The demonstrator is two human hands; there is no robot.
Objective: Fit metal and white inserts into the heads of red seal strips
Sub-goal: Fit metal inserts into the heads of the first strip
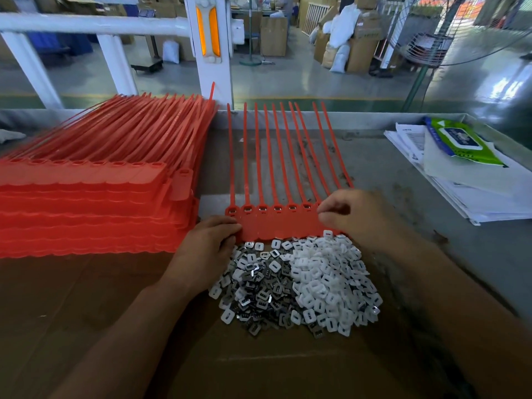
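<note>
Spreading beneath everything, a scuffed grey worktable (403,174) carries a flat row of joined red plastic seal strips (276,226), tails pointing away from the person. That row serves as the landmark here. A brown cardboard sheet (86,298) runs from the row's near edge toward the person. A tall stack of matching red strip sheets (86,211) sits just left of the row. Touching the row's near edge is a loose heap of small square inserts (296,283), shiny metal ones under its left part and white plastic ones under its right.

The left hand (213,246) holds the row's left end, fingertips bunched on the corner of the end tag. The right hand (357,217) is over the row's right end, thumb and forefinger drawn close together at a head. I cannot tell whether they hold an insert. The heads (277,209) left of that hand already show metal inside. One white insert (327,234) lies on the row's near edge.

To do this step well, I judge the left hand should pin the row flat. The right should bring one piece square to the pocket and press it straight down, taking the heads in order.
</note>
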